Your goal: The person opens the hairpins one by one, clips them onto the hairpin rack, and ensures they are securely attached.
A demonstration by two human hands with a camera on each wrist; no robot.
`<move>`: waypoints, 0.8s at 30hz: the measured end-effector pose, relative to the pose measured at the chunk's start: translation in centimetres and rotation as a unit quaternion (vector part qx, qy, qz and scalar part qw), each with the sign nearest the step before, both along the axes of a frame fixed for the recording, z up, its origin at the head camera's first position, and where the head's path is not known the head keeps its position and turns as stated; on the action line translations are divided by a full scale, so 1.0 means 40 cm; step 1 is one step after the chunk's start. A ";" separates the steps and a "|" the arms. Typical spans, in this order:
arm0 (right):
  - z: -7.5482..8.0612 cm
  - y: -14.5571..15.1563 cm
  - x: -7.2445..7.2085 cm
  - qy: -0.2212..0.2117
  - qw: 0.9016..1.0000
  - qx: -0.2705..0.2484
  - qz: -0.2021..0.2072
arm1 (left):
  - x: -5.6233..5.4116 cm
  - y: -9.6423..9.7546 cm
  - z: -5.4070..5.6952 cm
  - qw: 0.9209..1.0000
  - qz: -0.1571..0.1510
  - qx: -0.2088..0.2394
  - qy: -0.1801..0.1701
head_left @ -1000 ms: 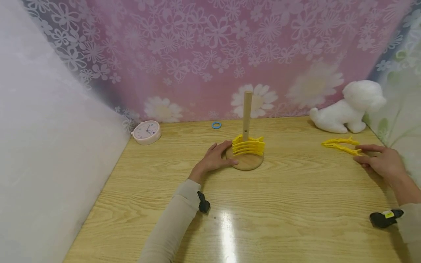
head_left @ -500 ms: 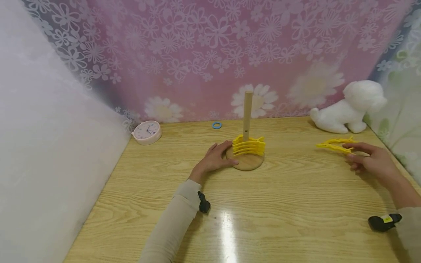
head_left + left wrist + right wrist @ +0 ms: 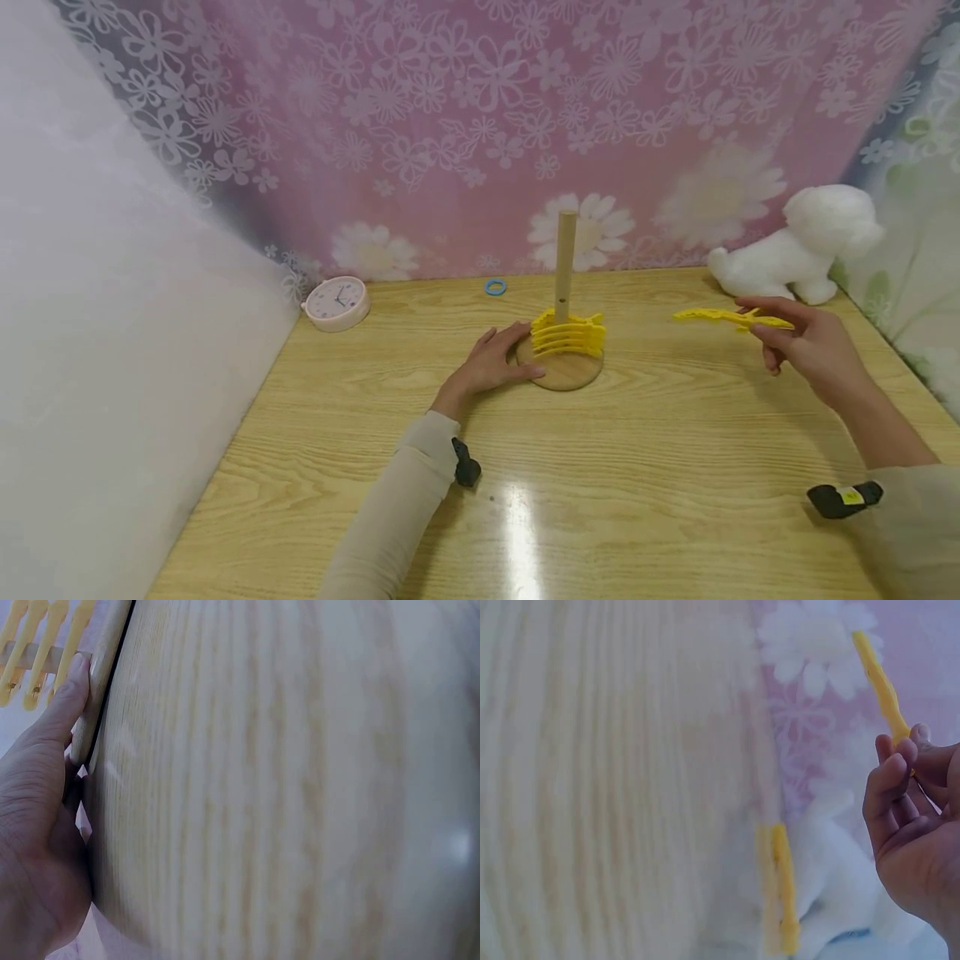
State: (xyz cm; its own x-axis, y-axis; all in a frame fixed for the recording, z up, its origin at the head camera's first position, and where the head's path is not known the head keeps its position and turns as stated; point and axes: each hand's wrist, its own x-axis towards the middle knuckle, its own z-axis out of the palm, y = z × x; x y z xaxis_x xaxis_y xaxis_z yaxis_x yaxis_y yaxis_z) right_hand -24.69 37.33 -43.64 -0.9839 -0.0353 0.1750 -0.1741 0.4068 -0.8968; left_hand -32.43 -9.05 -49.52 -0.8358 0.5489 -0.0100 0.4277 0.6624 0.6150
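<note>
Midway along the desk (image 3: 637, 467), toward its back edge, the left hand (image 3: 491, 362) is reaching round the left rim of the wooden base (image 3: 567, 374), its thumb and fingers set wide apart and holding the rim between them. It is probably serving best by pressing evenly and keeping the thumb low, clear of the yellow stack (image 3: 570, 340) that is sitting at the foot of the upright pole (image 3: 566, 258).

Between the hands, well apart from the stack, a yellow strip (image 3: 705, 315) is hanging nearly level above the desk, its free end pointing toward the pole.

Nearer the desk's right edge, the right hand (image 3: 813, 346) is pinching the strip's other end, thumb and fingertips closing right down on it. A firm but light pinch should be suiting so thin a piece, which could twist if squeezed off-centre. Beyond this hand, before the plush dog (image 3: 802, 237) near the back right corner, a second yellow strip (image 3: 786, 892) is lying, so keeping the fingers clear of it seems wise.
</note>
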 end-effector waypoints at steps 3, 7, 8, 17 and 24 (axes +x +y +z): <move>0.018 -0.039 -0.006 0.014 1.000 -0.002 0.003 | -0.002 0.000 0.001 1.000 0.000 0.000 0.002; 0.033 -0.085 -0.016 0.031 1.000 0.003 0.005 | -0.001 0.000 0.001 1.000 0.000 -0.002 0.001; 0.035 -0.096 -0.019 0.035 0.999 0.004 0.005 | 0.000 0.000 0.002 1.000 0.000 -0.003 0.000; 0.045 -0.197 -0.046 0.044 0.998 -0.043 -0.002 | 0.006 0.001 0.008 1.000 0.000 0.006 -0.002; 0.047 -0.272 -0.066 0.078 0.997 -0.010 -0.007 | 0.004 0.000 0.009 1.000 -0.001 0.005 -0.001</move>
